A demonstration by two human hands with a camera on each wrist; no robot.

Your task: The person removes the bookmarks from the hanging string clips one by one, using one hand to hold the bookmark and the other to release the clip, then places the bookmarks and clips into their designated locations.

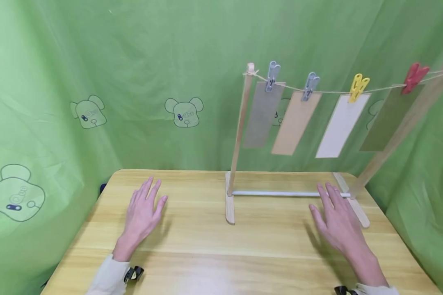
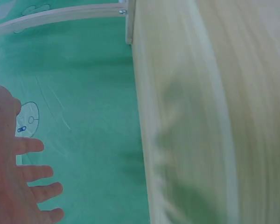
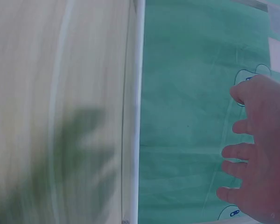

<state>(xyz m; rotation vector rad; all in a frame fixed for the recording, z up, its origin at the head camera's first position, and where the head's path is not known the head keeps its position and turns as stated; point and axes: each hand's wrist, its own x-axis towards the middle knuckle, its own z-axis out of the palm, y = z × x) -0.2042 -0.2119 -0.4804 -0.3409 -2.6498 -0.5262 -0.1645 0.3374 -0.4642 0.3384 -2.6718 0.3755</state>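
My left hand (image 1: 143, 213) hovers above the left part of the table, fingers extended and holding nothing. On the other side my right hand (image 1: 336, 221) is also held over the table with straight fingers, overlapping the white bar (image 1: 280, 193) of a wooden rack in the head view. A string (image 1: 332, 92) runs between the rack's two posts. From it hang a grey card (image 1: 263, 116), a peach card (image 1: 296, 125), a white card (image 1: 342, 127) and an olive green card (image 1: 391, 121). Two blue-grey clothespins (image 1: 311, 87), a yellow clothespin (image 1: 358, 88) and a red clothespin (image 1: 415, 78) clip them.
The rack's left post (image 1: 240, 135) and right post (image 1: 409, 123) stand on flat wooden feet on the light wood table (image 1: 206, 241). Green cloth (image 1: 140, 49) printed with bear heads hangs behind the table and at both sides.
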